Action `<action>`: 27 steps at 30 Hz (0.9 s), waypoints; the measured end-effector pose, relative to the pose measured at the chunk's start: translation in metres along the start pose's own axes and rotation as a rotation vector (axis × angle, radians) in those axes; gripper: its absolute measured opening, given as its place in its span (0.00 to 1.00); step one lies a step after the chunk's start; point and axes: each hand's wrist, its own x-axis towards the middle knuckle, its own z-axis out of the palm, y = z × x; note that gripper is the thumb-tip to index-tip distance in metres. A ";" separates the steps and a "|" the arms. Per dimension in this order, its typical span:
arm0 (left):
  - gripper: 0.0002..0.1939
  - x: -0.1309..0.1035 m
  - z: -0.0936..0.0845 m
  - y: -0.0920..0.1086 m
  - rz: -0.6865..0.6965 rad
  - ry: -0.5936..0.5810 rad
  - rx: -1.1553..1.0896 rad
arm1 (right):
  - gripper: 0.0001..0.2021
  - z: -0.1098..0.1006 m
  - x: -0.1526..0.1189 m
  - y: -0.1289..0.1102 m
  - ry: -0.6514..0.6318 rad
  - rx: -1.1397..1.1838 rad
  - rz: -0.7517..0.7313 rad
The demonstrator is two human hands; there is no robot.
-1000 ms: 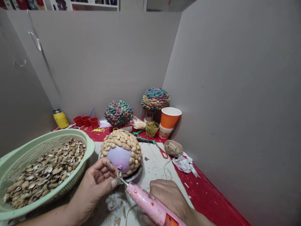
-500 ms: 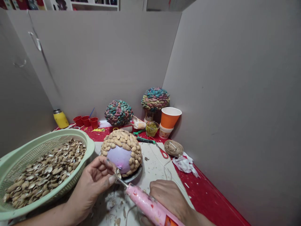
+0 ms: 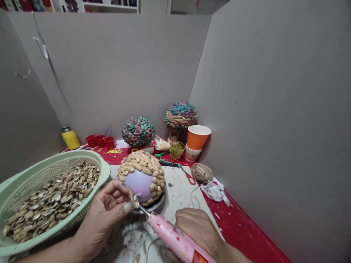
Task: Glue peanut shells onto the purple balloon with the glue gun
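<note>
Between thumb and fingers, my left hand (image 3: 108,208) pinches a peanut shell (image 3: 135,201), its hollow side showing. My right hand (image 3: 196,228) is wrapped round a pink hot glue gun (image 3: 172,233), whose metal nozzle meets the shell. Just behind them, a lilac balloon (image 3: 139,181) rests in a shallow metal bowl (image 3: 160,204). Peanut shells (image 3: 142,160) cover its top and sides, while a patch of lilac faces me around the knot. At left, a green colander (image 3: 105,170) holds many loose peanut shells (image 3: 55,202).
Two balls covered with coloured shells (image 3: 138,131) stand at the back. Red cups (image 3: 100,140), a yellow jar (image 3: 70,138), paper cups (image 3: 199,137), scissors (image 3: 188,175), twine (image 3: 202,172) and crumpled tissue (image 3: 216,191) lie around. Grey partitions (image 3: 123,65) enclose the table.
Both hands stay almost in place. The shell in my left hand has tilted slightly, with the nozzle still against it.
</note>
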 end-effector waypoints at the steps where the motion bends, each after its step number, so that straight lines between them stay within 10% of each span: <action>1: 0.13 -0.001 0.001 0.003 0.005 0.015 -0.005 | 0.24 -0.003 0.001 0.001 0.005 0.010 -0.002; 9: 0.17 -0.008 0.005 0.036 0.139 0.156 -0.057 | 0.15 -0.033 0.008 0.027 0.098 -0.113 0.117; 16: 0.15 -0.013 -0.002 0.047 0.237 0.158 -0.087 | 0.15 -0.027 -0.020 0.062 -0.308 -0.226 0.681; 27: 0.14 -0.018 -0.008 0.060 0.302 0.185 -0.103 | 0.10 -0.040 -0.036 0.059 -0.558 -0.166 0.822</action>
